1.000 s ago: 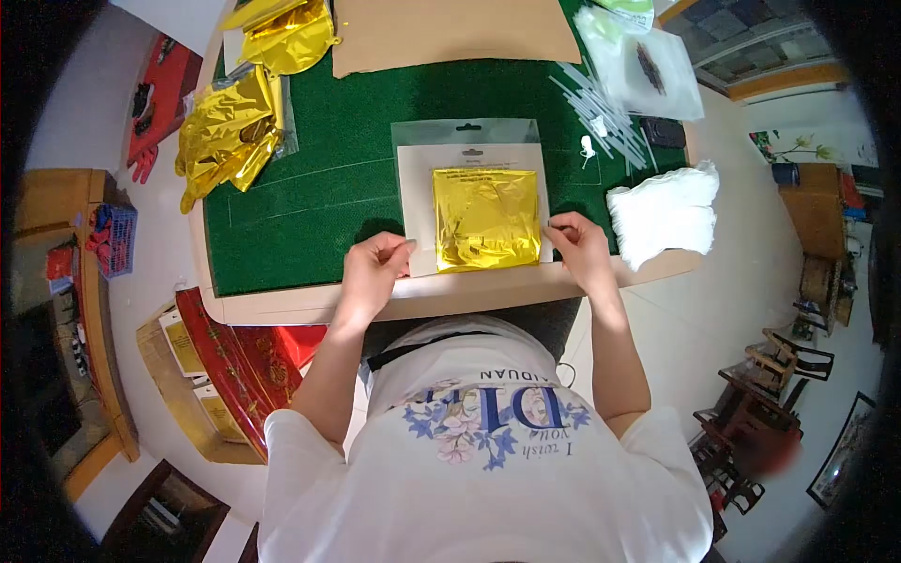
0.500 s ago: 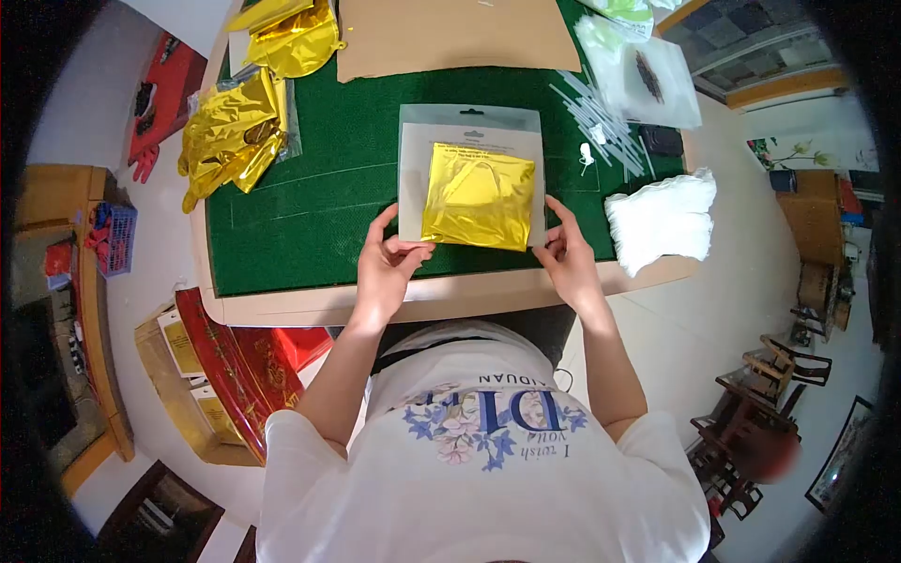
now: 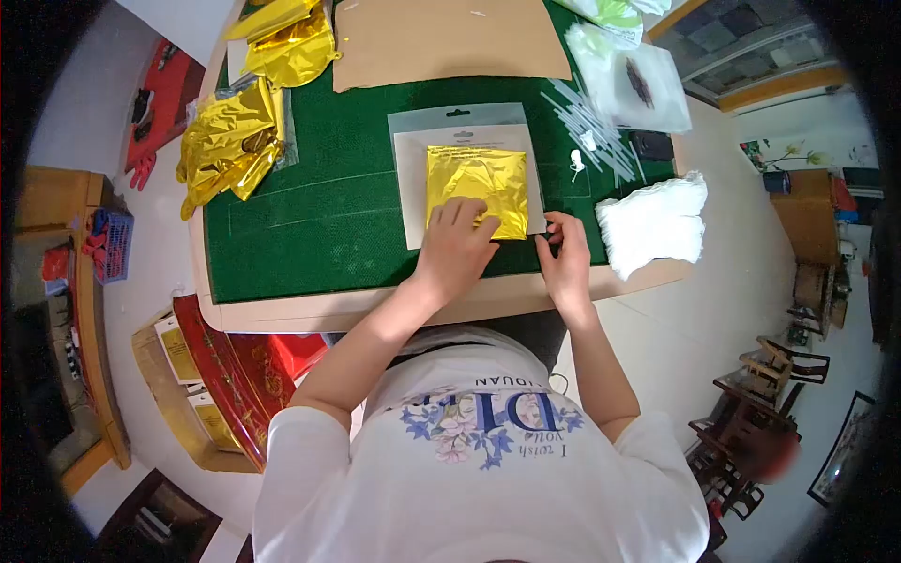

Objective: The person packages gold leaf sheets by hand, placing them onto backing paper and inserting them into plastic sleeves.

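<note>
A folded gold foil piece (image 3: 479, 176) lies on a pale card in a clear sleeve (image 3: 413, 206), flat on the green mat (image 3: 310, 225). My left hand (image 3: 455, 246) rests over the lower left of the foil, fingers bent and apart, holding nothing. Beside the lower right corner of the card is my right hand (image 3: 566, 258), its fingers curled with the thumb apart from them. Its fingertips are by the sleeve's edge, and nothing shows in its grip.
Gold foil pieces (image 3: 235, 141) lie at the left. A brown board (image 3: 450, 42) is at the back. White sticks (image 3: 596, 131), a dark box (image 3: 654, 144), plastic bags (image 3: 648, 84) and a white stack (image 3: 652, 225) are at the right.
My left hand has left the card's lower left corner and moved right and up onto the foil. My right hand stays near the lower right corner. The card has shifted slightly left.
</note>
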Tool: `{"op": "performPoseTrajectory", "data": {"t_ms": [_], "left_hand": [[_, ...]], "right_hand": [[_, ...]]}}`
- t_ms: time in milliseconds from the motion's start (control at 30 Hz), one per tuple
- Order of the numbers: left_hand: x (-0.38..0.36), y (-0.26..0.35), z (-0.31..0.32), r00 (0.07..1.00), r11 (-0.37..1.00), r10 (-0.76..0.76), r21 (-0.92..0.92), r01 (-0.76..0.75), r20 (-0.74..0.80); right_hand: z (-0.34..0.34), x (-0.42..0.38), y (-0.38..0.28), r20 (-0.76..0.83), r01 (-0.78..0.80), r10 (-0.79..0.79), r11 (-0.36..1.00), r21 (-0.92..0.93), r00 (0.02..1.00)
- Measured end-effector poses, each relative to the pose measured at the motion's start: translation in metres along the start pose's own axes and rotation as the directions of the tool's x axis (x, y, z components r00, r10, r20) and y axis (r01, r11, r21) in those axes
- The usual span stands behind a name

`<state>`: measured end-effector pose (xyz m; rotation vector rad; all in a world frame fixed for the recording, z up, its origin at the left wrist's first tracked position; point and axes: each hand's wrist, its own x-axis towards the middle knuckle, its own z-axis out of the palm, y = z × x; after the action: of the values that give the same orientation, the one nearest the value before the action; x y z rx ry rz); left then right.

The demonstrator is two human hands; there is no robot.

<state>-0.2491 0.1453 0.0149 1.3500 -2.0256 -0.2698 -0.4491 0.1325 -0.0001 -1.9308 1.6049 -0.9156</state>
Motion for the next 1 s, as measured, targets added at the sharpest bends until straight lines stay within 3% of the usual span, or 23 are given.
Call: {"op": "performPoseTrajectory", "data": {"t_ms": [333, 400, 433, 500, 533, 633, 1000], "left_hand": [[0.010, -0.001, 0.014, 0.996, 0.994, -0.090, 0.056, 0.089, 0.015], [0.010, 0.001, 0.008, 0.998, 0.992, -0.023, 0.121, 0.029, -0.051], [0.010, 0.000, 0.009, 0.999, 0.992, -0.021, 0.121, 0.026, -0.048], [0.012, -0.004, 0.013, 0.999, 0.991, -0.036, 0.130, 0.038, -0.019], [0.013, -0.006, 0.015, 0.999, 0.991, -0.033, 0.131, 0.035, -0.018], [0.016, -0.010, 0.017, 1.000, 0.988, -0.014, 0.154, 0.017, -0.023], [0.017, -0.019, 0.026, 0.999, 0.997, 0.031, 0.071, -0.028, -0.038]], "right_hand": [[-0.001, 0.005, 0.013, -0.017, -0.036, 0.037, 0.998, 0.048, 0.999], [-0.004, 0.014, 0.011, 0.025, -0.233, 0.232, 0.959, 0.163, 0.972], [-0.007, 0.019, 0.008, 0.023, -0.236, 0.236, 0.958, 0.165, 0.971], [-0.011, 0.032, 0.003, 0.209, -0.473, 0.430, 0.847, 0.244, 0.878], [-0.010, 0.037, 0.004, 0.247, -0.512, 0.457, 0.822, 0.250, 0.854], [-0.009, 0.041, 0.009, 0.364, -0.598, 0.491, 0.746, 0.293, 0.791], [-0.006, 0.041, 0.013, 0.454, -0.687, 0.519, 0.603, 0.406, 0.724]]}}
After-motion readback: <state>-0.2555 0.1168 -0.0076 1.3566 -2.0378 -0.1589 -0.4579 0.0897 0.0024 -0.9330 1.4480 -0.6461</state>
